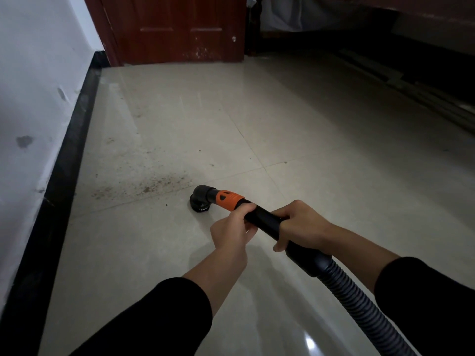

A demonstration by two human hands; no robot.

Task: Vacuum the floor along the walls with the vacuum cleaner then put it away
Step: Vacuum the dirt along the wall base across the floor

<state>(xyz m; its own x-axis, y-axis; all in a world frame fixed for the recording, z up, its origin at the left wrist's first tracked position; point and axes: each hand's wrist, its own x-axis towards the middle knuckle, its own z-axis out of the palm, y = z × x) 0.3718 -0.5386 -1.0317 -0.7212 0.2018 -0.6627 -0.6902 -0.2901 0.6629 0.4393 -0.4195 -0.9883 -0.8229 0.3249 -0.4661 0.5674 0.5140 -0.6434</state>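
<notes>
The vacuum cleaner's black pipe (262, 215) slants down across the middle of the view, held in both hands. The left grip (232, 232) is curled round the pipe just behind the orange collar (228, 200), with the thumb lying on top. The right grip (299, 224) is wrapped over the pipe further back, next to the wider cuff where the ribbed hose (359, 304) begins; the hose runs off toward the lower right corner. Both arms wear black sleeves (164, 314). Ahead of the collar, the round black nozzle (200, 199) bends down and sits on the pale tiled floor (282, 124). A scatter of brown dirt (154, 186) lies on the tiles just left of the nozzle, between it and the black skirting board (64, 176) at the foot of the white wall (25, 98). The nozzle is well apart from the skirting board. A dark red door (180, 27) stands at the far end of the wall
</notes>
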